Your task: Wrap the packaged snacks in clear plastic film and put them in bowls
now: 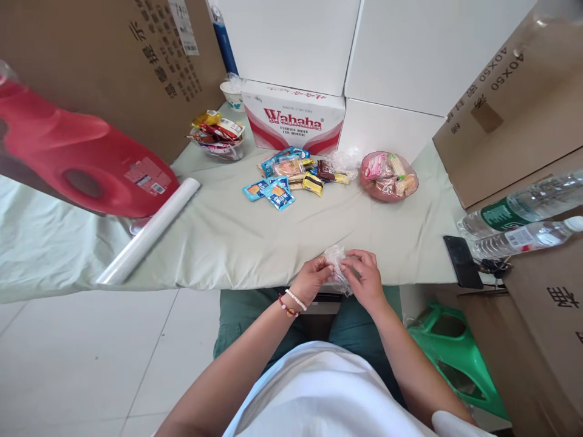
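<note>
Between my two hands, at the table's front edge, is a crumpled piece of clear plastic film [336, 258]. My left hand [315, 276] pinches its left side between thumb and fingers. On the other side my right hand [364, 276] has its fingers bent against the film, thumb and fingertips touching it. Whether anything is wrapped inside the film I cannot make out. Farther back lies a pile of packaged snacks [291, 173], some in blue wrappers. To its right stands a pinkish clear bowl [388, 193] with several wrapped snacks in it.
A roll of clear film [150, 230] lies at the left by a large red jug [86, 152]. Behind are a filled snack bowl [223, 150], a paper cup [233, 97] and a Wahaha carton [295, 124]. Rightward are a phone [462, 262], bottles [523, 240] and a green stool [460, 358].
</note>
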A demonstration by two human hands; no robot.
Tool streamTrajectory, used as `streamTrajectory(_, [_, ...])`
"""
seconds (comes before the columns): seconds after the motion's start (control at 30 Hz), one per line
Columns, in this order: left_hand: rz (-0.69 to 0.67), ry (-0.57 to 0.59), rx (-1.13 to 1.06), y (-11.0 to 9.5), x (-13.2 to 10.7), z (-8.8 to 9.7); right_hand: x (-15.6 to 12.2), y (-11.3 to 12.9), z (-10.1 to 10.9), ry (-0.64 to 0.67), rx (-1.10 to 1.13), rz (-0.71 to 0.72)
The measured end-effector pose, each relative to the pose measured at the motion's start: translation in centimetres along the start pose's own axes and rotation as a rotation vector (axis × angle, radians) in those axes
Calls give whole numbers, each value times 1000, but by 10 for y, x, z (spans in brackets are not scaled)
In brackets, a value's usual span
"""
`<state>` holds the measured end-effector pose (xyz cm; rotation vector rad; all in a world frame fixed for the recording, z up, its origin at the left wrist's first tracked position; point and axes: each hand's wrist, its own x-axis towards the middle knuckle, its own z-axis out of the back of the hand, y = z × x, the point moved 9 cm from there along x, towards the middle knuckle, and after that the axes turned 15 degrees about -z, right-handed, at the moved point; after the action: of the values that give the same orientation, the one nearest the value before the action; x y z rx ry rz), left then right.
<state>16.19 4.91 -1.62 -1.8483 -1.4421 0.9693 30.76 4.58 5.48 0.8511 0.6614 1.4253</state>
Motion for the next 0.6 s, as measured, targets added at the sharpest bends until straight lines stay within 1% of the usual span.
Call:
streamTrajectory(0.07, [2, 3, 1, -4, -1, 5, 10, -2, -7, 50, 59, -49])
streamTrajectory(0.1, [2, -20, 4, -6, -2, 10, 16, -5, -8, 71, 119, -102])
streamTrajectory(0.17, [1, -97, 22, -9, -3, 23, 25, -13, -10, 128, 289, -246])
streamTrajectory(0.23, [-21, -164, 59, -14, -4, 35, 31, -18, -13, 213, 480, -403])
streamTrajectory(0.3, [-53, -179, 115, -21, -6, 43, 37, -20, -12, 287, 608, -526])
streamTrajectory(0.37, [-68, -148, 184, -28, -8, 48, 46, -19, -8, 357, 623, -588])
streamTrajectory(0.47, [-76, -82, 281, -39, -12, 55, 67, -17, 2, 443, 550, -577])
streamTrajectory(0.5, [-85, -64, 311, -43, -13, 57, 76, -18, 6, 439, 538, -559])
streamTrajectory(0.53, [-101, -51, 340, -47, -14, 59, 85, -18, 11, 398, 531, -535])
streamTrajectory(0.6, [-152, -50, 408, -56, -16, 61, 97, -19, 26, 216, 494, -476])
